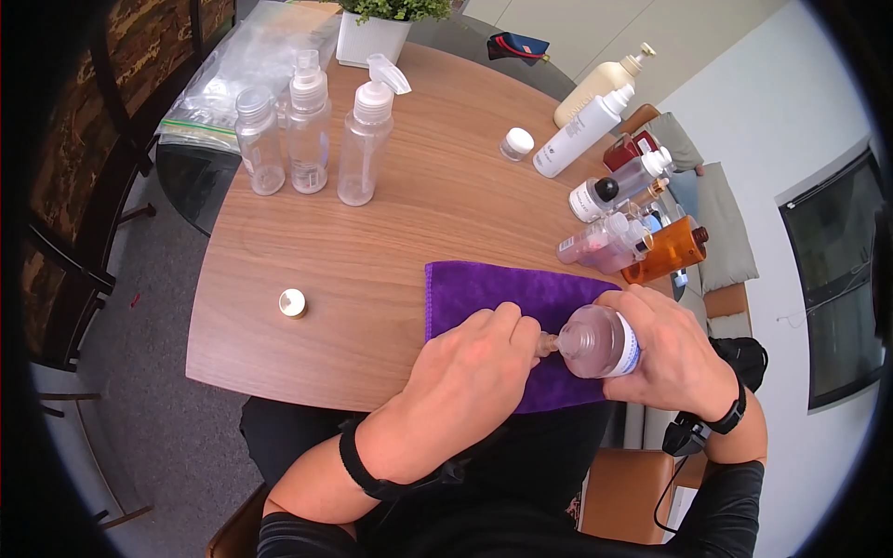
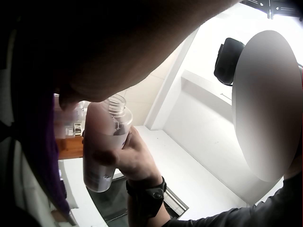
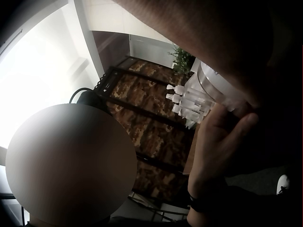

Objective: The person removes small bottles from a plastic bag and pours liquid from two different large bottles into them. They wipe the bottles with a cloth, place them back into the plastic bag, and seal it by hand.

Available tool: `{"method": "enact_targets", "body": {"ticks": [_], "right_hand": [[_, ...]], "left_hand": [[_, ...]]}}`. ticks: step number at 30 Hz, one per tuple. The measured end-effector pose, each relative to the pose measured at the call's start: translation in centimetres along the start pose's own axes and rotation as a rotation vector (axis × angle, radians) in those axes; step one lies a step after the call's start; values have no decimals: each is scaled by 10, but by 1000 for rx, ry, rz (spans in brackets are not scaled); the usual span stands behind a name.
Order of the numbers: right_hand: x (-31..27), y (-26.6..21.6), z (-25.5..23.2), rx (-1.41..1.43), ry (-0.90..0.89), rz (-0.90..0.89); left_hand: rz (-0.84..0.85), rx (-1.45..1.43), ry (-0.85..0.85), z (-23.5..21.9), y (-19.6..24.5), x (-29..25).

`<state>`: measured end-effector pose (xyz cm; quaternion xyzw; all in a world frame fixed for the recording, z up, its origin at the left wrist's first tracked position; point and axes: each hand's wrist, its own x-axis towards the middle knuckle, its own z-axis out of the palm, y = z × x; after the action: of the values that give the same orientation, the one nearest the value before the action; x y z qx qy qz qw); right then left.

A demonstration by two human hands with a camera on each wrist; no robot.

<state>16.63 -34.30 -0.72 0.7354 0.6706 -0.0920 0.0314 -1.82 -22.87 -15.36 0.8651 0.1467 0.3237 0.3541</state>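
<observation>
"Left hand [image 1: 474, 372] is curling beside the bottle [image 1: 598, 342] in the head view. Pinching anything?"

"Cannot tell. Right hand [image 1: 679, 353] is gripping that bottle, tilting above the purple cloth [image 1: 484, 288]."

"Left wrist view?"

"Right hand is wrapping round its side."

"Right wrist view?"

"Left hand is bending its fingers close by."

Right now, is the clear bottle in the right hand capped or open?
Open: the left wrist view shows the clear bottle's threaded neck bare, no cap on it, above the right hand's grip.
</observation>
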Motion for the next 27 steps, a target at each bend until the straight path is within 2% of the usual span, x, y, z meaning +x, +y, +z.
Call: {"method": "enact_targets", "body": {"ticks": [7, 19, 22, 25, 26, 27], "right_hand": [[0, 1, 2, 8, 4, 7], [-10, 17, 31, 245, 108, 17], [-20, 24, 34, 376, 216, 22], [-35, 36, 33, 561, 403, 112], [-36, 40, 40, 575, 416, 117], [-38, 45, 48, 807, 539, 125]], "left_hand": [[-2, 3, 10, 0, 0, -1], [15, 16, 64, -1, 2, 0], [21, 27, 43, -2, 1, 1], [40, 24, 67, -2, 1, 2], [48, 35, 52, -2, 1, 3], [49, 22, 55, -2, 0, 3]]}}
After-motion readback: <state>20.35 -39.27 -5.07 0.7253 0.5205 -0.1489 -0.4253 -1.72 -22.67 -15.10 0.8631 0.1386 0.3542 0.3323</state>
